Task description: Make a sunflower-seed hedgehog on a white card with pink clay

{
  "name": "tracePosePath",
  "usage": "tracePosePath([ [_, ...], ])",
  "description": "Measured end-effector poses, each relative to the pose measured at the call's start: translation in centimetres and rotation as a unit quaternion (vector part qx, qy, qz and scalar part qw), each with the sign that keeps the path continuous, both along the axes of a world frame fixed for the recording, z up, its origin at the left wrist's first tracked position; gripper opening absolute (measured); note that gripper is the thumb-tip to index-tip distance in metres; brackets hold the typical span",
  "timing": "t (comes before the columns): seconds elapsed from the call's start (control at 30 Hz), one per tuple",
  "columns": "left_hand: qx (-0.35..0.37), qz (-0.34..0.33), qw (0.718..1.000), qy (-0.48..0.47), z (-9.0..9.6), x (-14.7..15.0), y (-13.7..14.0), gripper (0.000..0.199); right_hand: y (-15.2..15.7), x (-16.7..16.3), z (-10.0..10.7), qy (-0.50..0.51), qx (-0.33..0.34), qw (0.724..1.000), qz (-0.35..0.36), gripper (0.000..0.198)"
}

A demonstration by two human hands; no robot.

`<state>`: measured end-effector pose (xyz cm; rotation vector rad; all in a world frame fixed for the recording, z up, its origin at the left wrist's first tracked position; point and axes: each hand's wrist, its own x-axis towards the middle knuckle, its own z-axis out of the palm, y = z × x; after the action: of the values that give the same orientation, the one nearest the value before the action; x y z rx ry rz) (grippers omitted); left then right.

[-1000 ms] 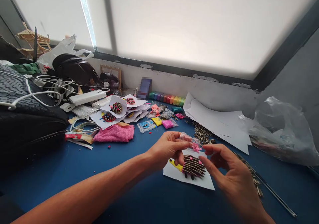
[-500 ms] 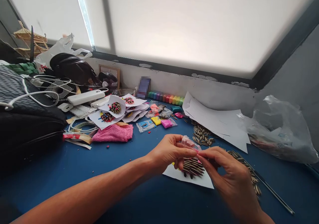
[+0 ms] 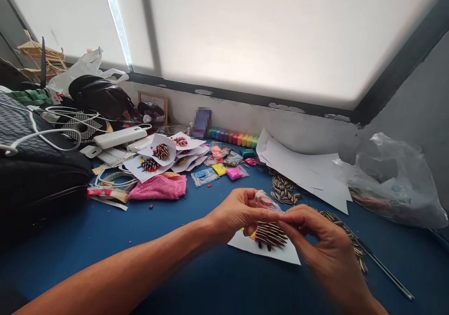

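Observation:
My left hand (image 3: 236, 217) is closed on a small clear plastic bag (image 3: 264, 200) with pink modelling clay showing through it. Thumb and fingertips of my right hand (image 3: 321, 240) pinch together right against the left thumb, at the bag's near end; the bit between them is mostly hidden. Below both hands lies a sheet of white paper (image 3: 245, 248). It carries a hedgehog shape (image 3: 271, 234) made of striped sunflower seeds, with a yellow part at its left and small dark feet. My hands cover part of it.
Loose sunflower seeds (image 3: 284, 191) lie beyond my hands, with more beside a metal rod (image 3: 387, 270) at right. Small clay packets (image 3: 234, 172), finished seed pictures (image 3: 161, 151), a pink cloth (image 3: 157, 187), white sheets (image 3: 301, 165) and a plastic bag (image 3: 403, 189) surround the work.
My hands stay in nearly the same place. The fingertips have closed together a little more, and the pink clay seen between them earlier is now mostly covered.

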<state>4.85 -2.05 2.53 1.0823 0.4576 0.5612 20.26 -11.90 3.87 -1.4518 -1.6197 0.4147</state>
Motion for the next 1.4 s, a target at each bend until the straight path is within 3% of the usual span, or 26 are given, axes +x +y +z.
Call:
tracePosePath([
  [0.1, 0.008, 0.001, 1.000, 0.002, 0.0, 0.0, 0.1, 0.045, 0.1, 0.0, 0.6, 0.105, -0.055, 0.992, -0.038, 0.022],
  [0.23, 0.006, -0.009, 1.000, 0.008, 0.1, 0.0, 0.2, 0.042, 0.6, 0.8, 0.7, 0.247, -0.081, 0.963, -0.064, 0.030],
  [0.63, -0.045, -0.028, 0.998, -0.041, 0.4, -0.3, 0.4, 0.036, 0.7, 0.5, 1.0, 0.304, -0.143, 0.941, -0.049, 0.040],
  [0.83, -0.035, -0.003, 0.999, -0.037, -0.2, -0.1, 0.7, 0.034, 0.5, 0.3, 0.6, 0.212, -0.104, 0.970, -0.054, 0.032],
  [0.93, -0.027, 0.016, 0.999, -0.013, -0.3, 0.0, 0.5, 0.038, 0.3, -0.1, 0.4, 0.122, -0.052, 0.988, -0.077, 0.026],
  [1.03, -0.016, 0.012, 1.000, 0.007, -0.2, 0.1, 0.0, 0.041, 0.2, -0.3, 0.0, 0.003, 0.013, 0.999, -0.052, 0.015],
  [1.23, -0.010, -0.008, 1.000, 0.015, 0.0, 0.1, -0.5, 0.040, 0.2, 0.1, -0.6, -0.181, 0.140, 0.973, -0.007, 0.014],
  [1.4, -0.022, 0.000, 1.000, 0.008, -0.1, 0.1, -0.4, 0.034, 0.1, -0.1, -0.5, -0.176, 0.153, 0.972, -0.001, 0.012],
])
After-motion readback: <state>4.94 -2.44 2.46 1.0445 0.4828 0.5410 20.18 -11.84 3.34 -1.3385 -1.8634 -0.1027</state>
